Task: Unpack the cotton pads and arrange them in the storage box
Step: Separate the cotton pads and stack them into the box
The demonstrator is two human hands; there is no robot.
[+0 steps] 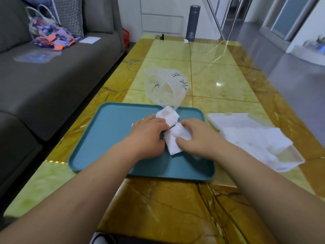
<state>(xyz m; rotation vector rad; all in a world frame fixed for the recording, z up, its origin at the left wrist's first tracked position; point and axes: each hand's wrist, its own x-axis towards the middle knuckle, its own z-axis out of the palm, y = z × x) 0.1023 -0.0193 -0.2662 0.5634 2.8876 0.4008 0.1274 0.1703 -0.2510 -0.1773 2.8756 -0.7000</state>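
Observation:
White square cotton pads (173, 137) lie in a loose heap on the teal tray (109, 131). My left hand (148, 134) grips the heap from the left, fingers curled round the pads. From the right, my right hand (197, 136) pinches the same pads between thumb and fingers. More pads (168, 114) stick out beyond my fingers toward the clear plastic bag (165, 87), which lies crumpled just behind the tray. The clear storage box (297, 158) sits to the right of the tray, with its lid open and white pads (253, 138) inside.
The yellow-green marble table (219, 80) holds a dark flask (192, 23) at the far end. A grey sofa (52, 76) with a bag of purple scraps (51, 35) runs along the left. The floor lies to the right.

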